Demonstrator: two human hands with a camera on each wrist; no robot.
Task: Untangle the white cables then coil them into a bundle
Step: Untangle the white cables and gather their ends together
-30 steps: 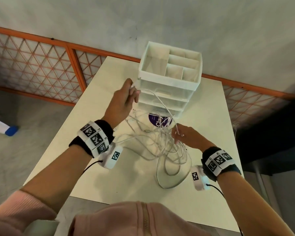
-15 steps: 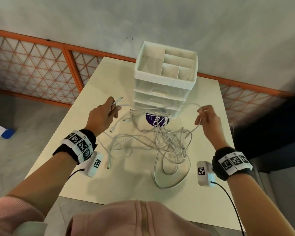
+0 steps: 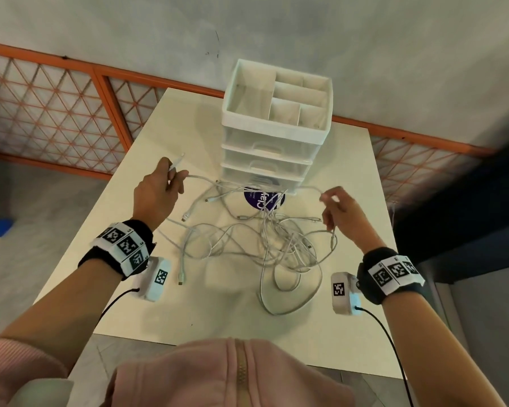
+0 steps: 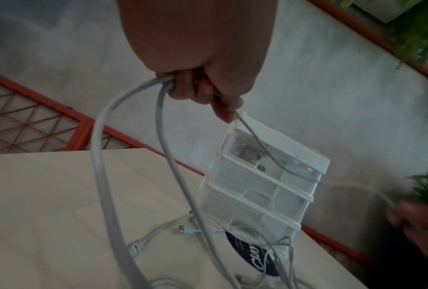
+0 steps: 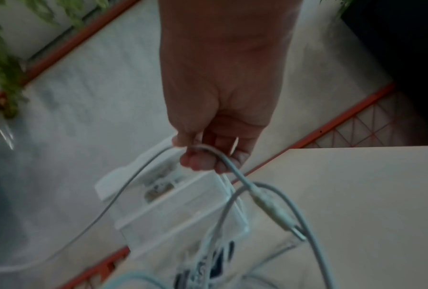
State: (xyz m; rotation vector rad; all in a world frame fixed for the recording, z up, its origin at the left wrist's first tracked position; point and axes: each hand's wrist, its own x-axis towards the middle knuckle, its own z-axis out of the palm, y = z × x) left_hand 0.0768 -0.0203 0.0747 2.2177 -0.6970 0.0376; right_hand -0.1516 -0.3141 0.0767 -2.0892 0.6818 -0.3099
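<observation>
A tangle of white cables [image 3: 274, 245] lies on the cream table [image 3: 147, 312] in front of me. My left hand [image 3: 171, 179] is raised over the table's left part and grips cable strands [image 4: 101, 148], with a plug end sticking up past its fingers. My right hand [image 3: 329, 201] is lifted at the right and pinches one cable [image 5: 215, 150] near its end, whose connector [image 5: 274, 213] dangles below. One strand [image 3: 247, 188] runs slack between both hands, above the heap.
A white drawer organiser [image 3: 274, 136] with open top compartments stands at the back middle of the table. A round purple sticker [image 3: 263, 198] lies at its foot under the cables. An orange lattice railing [image 3: 56, 107] runs behind the table.
My right hand rose from the heap and swung out to the right with a cable. My left hand came down and to the left. The strand between them spread out.
</observation>
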